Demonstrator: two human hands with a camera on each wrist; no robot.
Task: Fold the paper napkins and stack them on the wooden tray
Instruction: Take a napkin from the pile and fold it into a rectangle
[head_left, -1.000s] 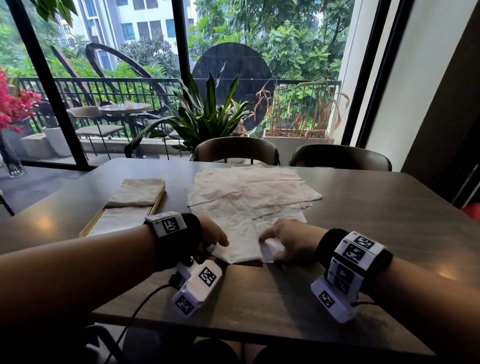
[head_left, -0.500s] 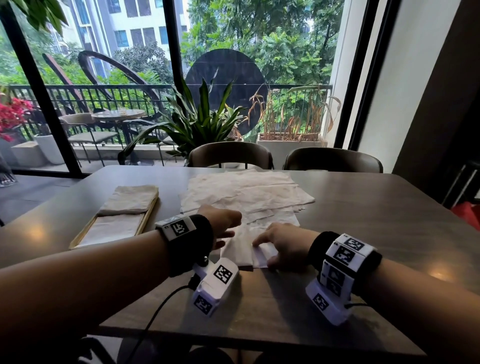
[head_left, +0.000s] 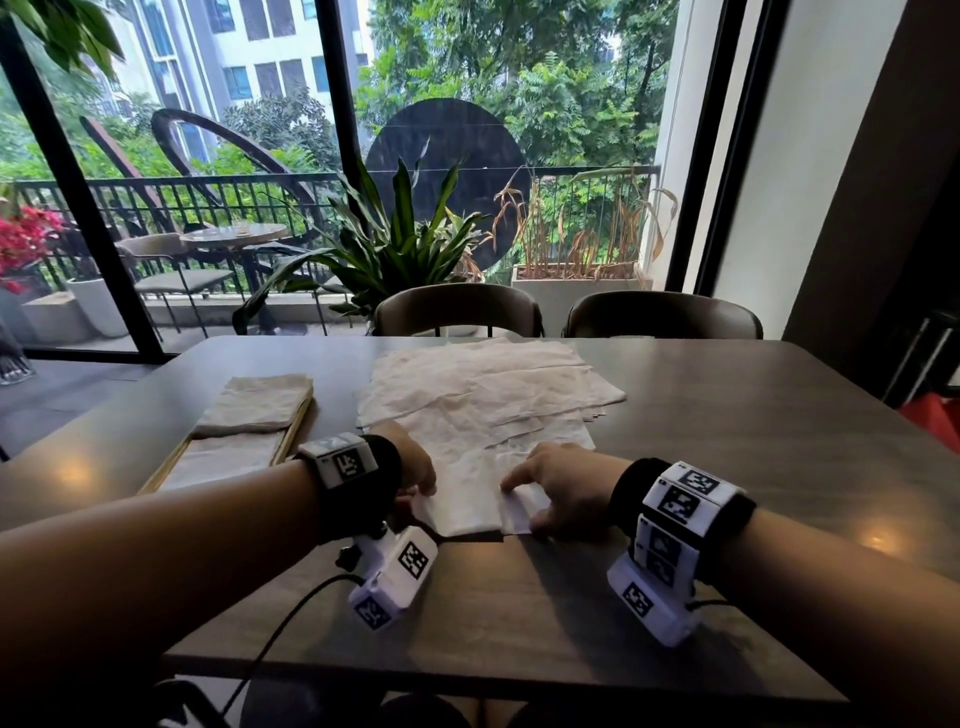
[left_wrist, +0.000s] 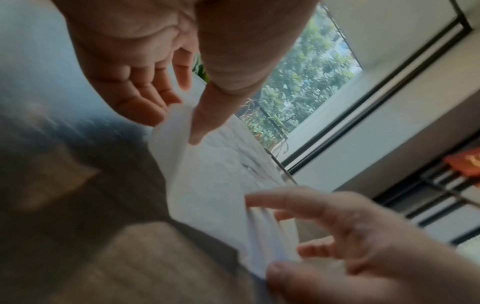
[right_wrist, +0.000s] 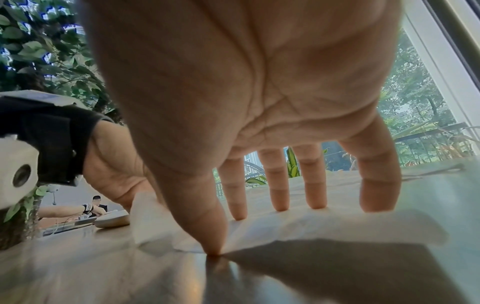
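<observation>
A white paper napkin (head_left: 467, 506) lies at the near end of a loose pile of unfolded napkins (head_left: 483, 395) on the dark table. My left hand (head_left: 423, 488) pinches its near left corner, thumb on top (left_wrist: 196, 131) and fingers curled under. My right hand (head_left: 524, 499) presses the right part of the napkin (right_wrist: 298, 224) flat with straight fingertips (right_wrist: 280, 205), and its thumb tip touches the table at the paper's near edge. To the left is the wooden tray (head_left: 293, 436), which holds folded napkins (head_left: 260, 405).
Two dark chairs (head_left: 457, 309) stand at the table's far side before a large window. The table's near edge (head_left: 467, 680) runs just below my wrists. A cable hangs from the left wrist camera (head_left: 395, 577). Another person sits far off, seen small in the right wrist view.
My left hand reached forward over the napkin, then came back to pinch its near left corner. My right hand stayed pressed on the right side. The head camera tilted slightly.
</observation>
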